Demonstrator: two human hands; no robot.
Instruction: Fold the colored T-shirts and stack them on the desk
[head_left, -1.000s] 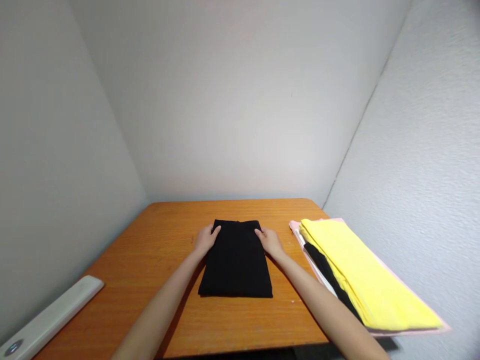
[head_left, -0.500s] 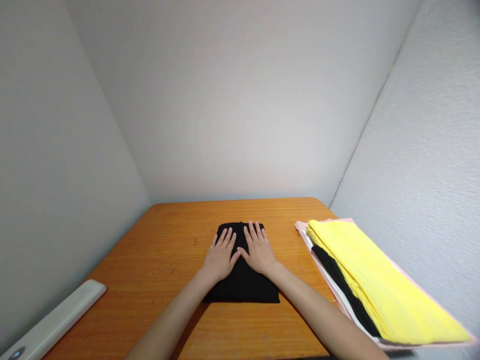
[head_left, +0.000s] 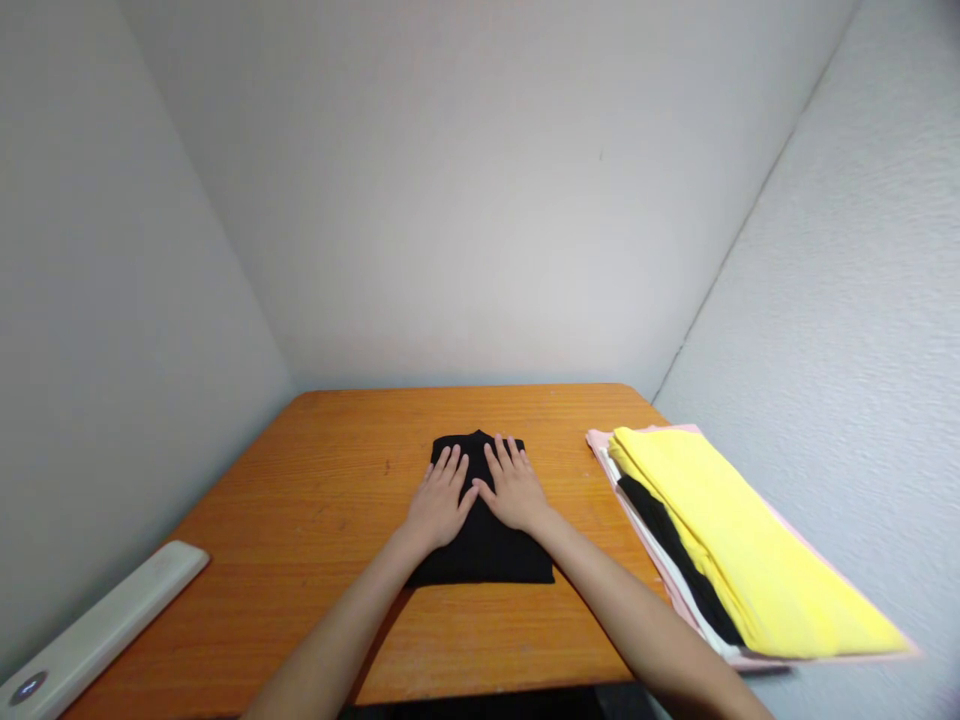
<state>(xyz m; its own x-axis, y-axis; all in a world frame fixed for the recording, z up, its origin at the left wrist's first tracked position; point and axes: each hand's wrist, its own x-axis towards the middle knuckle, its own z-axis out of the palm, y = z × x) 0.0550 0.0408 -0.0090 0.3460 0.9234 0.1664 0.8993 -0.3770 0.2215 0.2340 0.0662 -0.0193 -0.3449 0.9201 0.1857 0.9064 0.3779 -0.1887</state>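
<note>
A black folded garment lies flat in the middle of the wooden table, its far edge rising to a small point. My left hand rests palm down on its left half, fingers spread and pointing away from me. On the right half lies my right hand, also flat with fingers apart. The two thumbs meet or nearly meet at the centre of the cloth. Neither hand grips anything. Parts of the garment are covered by the hands and forearms.
At the table's right edge lies a stack of folded cloths, with a yellow cloth on top and black, white and pink layers below. A long white device with a small round display lies at the left edge. Walls enclose the table's back and sides.
The view has tilted slightly, so the table and everything on it sit a little higher. Both hands stay flat on the black garment; the point at its far edge shows more.
</note>
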